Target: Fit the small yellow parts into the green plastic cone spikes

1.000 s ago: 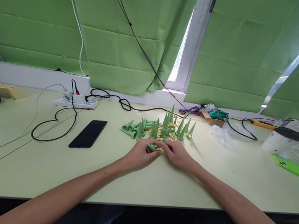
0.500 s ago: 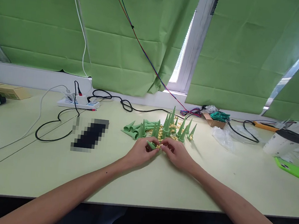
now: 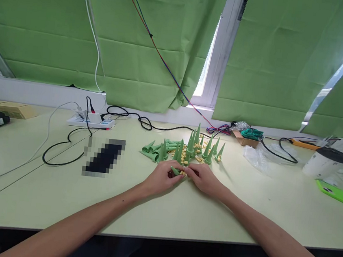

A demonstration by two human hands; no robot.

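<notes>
My left hand [image 3: 164,177] is closed around a small green plastic cone [image 3: 175,171], which lies tilted with its wider end toward the right. Small yellow pieces [image 3: 182,173] show at that end, beside the left thumb. My right hand [image 3: 203,178] is closed in a pinch right at this end, its fingertips almost touching the left ones. What sits between the right fingertips is too small to make out. Just beyond both hands, several green cones [image 3: 190,147] stand upright among scattered yellow pieces [image 3: 199,159]. More cones [image 3: 152,148] lie on their sides to the left.
On the left of the table [image 3: 162,217] are a pixelated dark object [image 3: 105,158], a power strip [image 3: 91,121] and looping black cable [image 3: 53,163]. To the right are a small cardboard box [image 3: 245,139], clear plastic bags [image 3: 255,158], a lidded cup [image 3: 325,163] and a bright green phone case [image 3: 337,195].
The cone in my left hand has shifted slightly right and down, and both hands have moved a little toward me. The view has tilted slightly. The standing cones look unchanged.
</notes>
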